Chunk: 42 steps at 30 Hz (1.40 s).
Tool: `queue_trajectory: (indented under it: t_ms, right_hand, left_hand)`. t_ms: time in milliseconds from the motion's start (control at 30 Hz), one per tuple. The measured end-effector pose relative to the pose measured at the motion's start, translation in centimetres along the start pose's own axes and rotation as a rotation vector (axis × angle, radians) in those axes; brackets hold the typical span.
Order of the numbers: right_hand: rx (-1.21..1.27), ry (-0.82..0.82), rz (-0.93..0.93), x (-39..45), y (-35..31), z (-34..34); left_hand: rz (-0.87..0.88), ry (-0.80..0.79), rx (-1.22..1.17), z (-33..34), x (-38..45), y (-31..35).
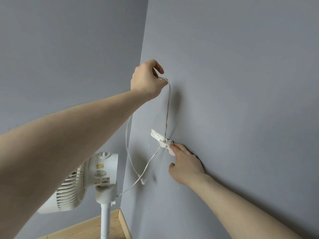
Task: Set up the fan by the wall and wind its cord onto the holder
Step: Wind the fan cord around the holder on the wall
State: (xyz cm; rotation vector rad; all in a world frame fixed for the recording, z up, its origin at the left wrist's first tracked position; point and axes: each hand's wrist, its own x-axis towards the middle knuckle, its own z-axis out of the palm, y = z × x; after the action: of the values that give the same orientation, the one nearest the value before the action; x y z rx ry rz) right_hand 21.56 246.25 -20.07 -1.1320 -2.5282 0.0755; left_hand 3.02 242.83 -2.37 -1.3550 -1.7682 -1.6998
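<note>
A white standing fan (89, 180) stands on its pole at the lower left, close to the wall corner. Its thin white cord (167, 107) runs from the fan's neck up to a small white holder (166, 144) stuck on the grey wall, where a few turns are wound. From there the cord rises straight to my left hand (147, 80), which pinches it above the holder. A slack loop hangs down behind my left forearm, ending in a small plug (142, 181). My right hand (185, 163) rests on the wall with its fingertips on the holder's lower end.
A grey wall (241, 83) fills the right side and meets another grey wall at a corner. Wooden floor and a wooden skirting strip (124, 223) show at the bottom beside the fan's pole.
</note>
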Motion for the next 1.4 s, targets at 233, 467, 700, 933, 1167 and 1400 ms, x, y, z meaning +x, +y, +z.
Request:
queue_trajectory:
  t_ms: [233,467,700,933,1167,1400]
  right_hand:
    - [-0.01,-0.042,0.016,-0.2,-0.2,-0.6]
    - [0.342,0.144,0.082,0.1,-1.1,-1.6]
    - [1.738,-0.009,0.31,-0.4,-3.7,-7.5]
    - [1.802,0.199,0.351,-1.3,-1.9,-11.1]
    - [1.352,0.349,0.339,-4.7,-0.2,-9.3]
    - [1.077,0.477,0.263,-7.1,1.9,-5.0]
  left_hand:
    - [0.144,-0.026,0.204,-2.9,1.2,4.8]
    - [0.214,-0.203,0.329,-5.0,0.1,9.3]
    - [0.251,-0.45,0.283,-5.9,-3.1,12.3]
    - [0.029,-0.87,-0.039,-6.4,-7.8,10.2]
    - [0.044,-0.686,0.331,-0.6,-11.8,-1.6]
    - [0.119,-0.695,0.269,5.5,-17.5,-9.4]
